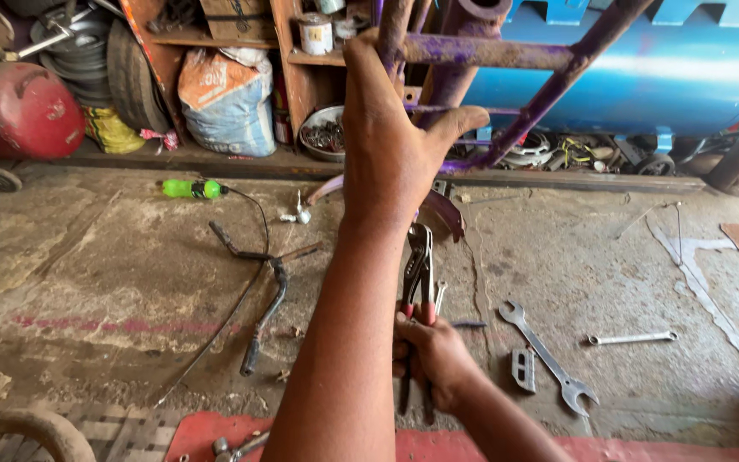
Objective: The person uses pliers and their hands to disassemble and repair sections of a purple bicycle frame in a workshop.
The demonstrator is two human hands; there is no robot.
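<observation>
Dusty concrete floor [113, 257] fills the head view, backed by wooden shelves [301, 77] stuffed with tyres, a sack and tins, a red tank [19, 107] at the left and a blue drum [669, 68] at the right. A purple bicycle frame [506, 56] stands upright ahead. The left hand [391, 137] reaches up to it, fingers curled over a frame tube and the thumb spread out to the side, so its grip is closed around the tube. Lower down, the right hand [434, 355] is wrapped tight around the red handles of adjustable pliers [419, 274], whose jaws point up toward the frame, just beside the left forearm. On the floor to the right lie a large open-ended spanner [545, 355] and, well apart, a slimmer spanner [633, 338]. To the left rest black handlebars [267, 291] with a cable, and a green bottle [188, 188] near the shelf base.
</observation>
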